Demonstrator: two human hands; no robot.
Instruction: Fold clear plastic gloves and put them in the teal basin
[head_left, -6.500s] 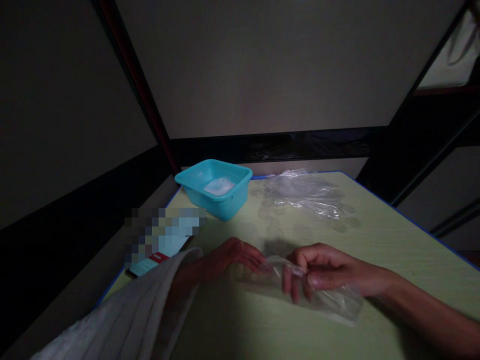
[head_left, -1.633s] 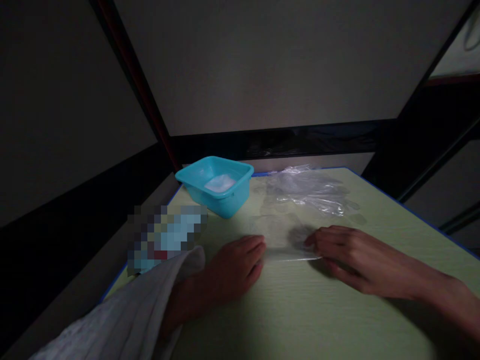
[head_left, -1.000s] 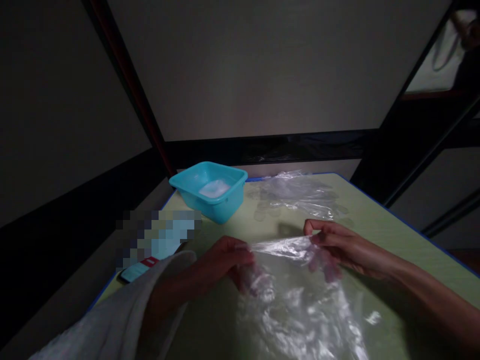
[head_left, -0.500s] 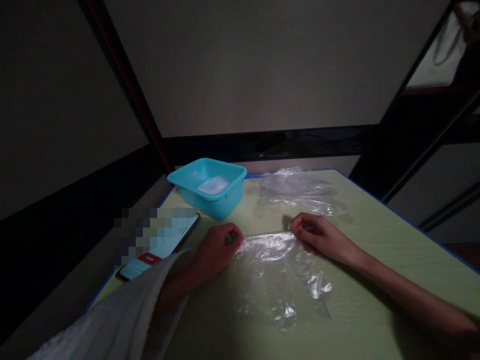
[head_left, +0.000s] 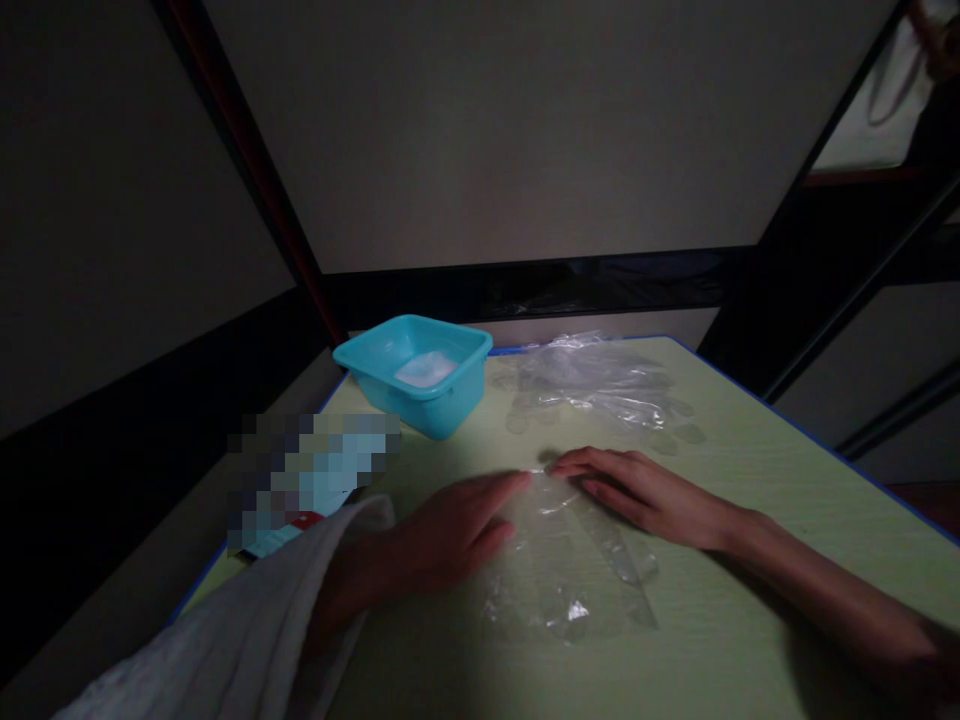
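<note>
A clear plastic disposable glove (head_left: 555,560) lies flat on the table in front of me, its straight edge toward the back. My left hand (head_left: 457,525) rests on the glove's left side, fingers stretched forward and thumb apart. From the right, my right hand (head_left: 637,490) lies palm down over the far right part of the glove, its fingers extended. Both hands are open, and their fingertips nearly meet at the far edge. Behind them is a loose pile of clear plastic gloves (head_left: 600,380), with rounded finger ends showing.
A turquoise plastic basin (head_left: 450,405) with something white inside (head_left: 426,370) stands at the back left. Left of my left hand lies a phone (head_left: 330,490), partly blurred out. The pale table (head_left: 750,470) has a blue edge, with a wall panel (head_left: 525,150) behind it.
Both hands have let go of the glove's far edge and moved inward toward each other. Their fingers have straightened from a pinch, and the glove now lies flatter.
</note>
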